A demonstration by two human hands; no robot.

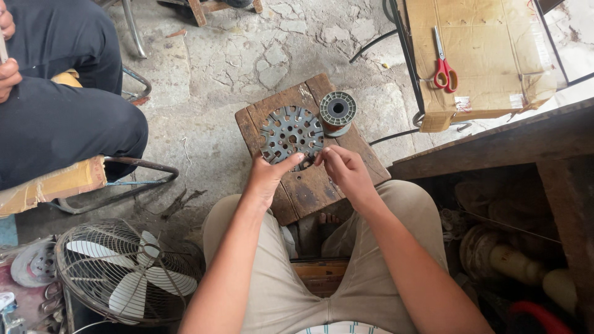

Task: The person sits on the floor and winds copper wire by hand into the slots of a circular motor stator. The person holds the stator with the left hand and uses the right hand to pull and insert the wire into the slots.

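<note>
Stiff, heavyish slotted metal disc (291, 133) – prob best gripped at rim, 6 o'clock – left hand (267, 176) and right hand (346, 170) pinching fine, fragile wire there.

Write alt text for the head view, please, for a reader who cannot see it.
Both hands, left hand and right hand, touch a grey slotted disc on a wooden stool, beside a wire spool. A fan lies lower left; scissors rest on cardboard.

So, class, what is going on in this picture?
A seated person works at a small wooden stool. Both hands, left and right, touch the near edge of a round grey slotted metal core lying flat on it. A spool of copper wire stands beside the core. Another person sits at the left.
</note>
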